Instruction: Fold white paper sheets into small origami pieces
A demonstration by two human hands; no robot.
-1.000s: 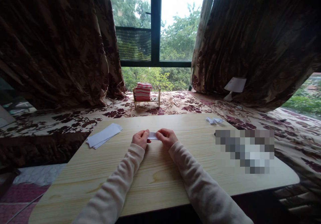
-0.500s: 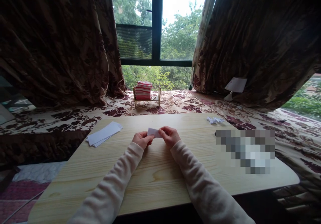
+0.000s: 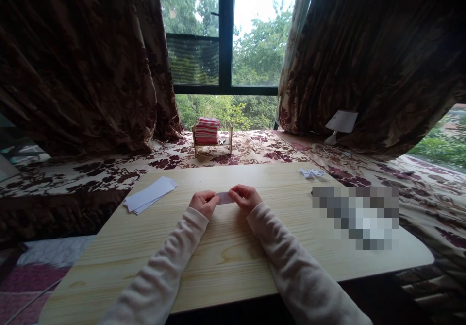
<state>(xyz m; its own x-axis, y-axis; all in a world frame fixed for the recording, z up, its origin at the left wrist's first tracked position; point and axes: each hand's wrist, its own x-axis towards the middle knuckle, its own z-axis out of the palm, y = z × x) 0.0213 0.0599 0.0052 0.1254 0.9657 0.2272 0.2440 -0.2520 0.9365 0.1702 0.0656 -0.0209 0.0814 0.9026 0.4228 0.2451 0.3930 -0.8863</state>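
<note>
A small folded white paper slip [image 3: 224, 197] lies low over the middle of the pale wooden table [image 3: 233, 262]. My left hand [image 3: 202, 202] pinches its left end, fingers curled. My right hand [image 3: 245, 197] pinches its right end in the same way. Both forearms in cream sleeves reach in from the near edge. The slip looks flat, close to the tabletop.
A stack of white paper strips [image 3: 150, 195] lies at the table's far left. Small folded paper pieces [image 3: 311, 173] sit at the far right, beside a blurred patch. Beyond are a floral cloth, a little wooden rack with striped cloths [image 3: 208, 133], a small lamp [image 3: 340, 123], curtains and a window.
The slip was lifted and tilted up half a second ago; now it is lowered flat toward the table, still pinched by both hands.
</note>
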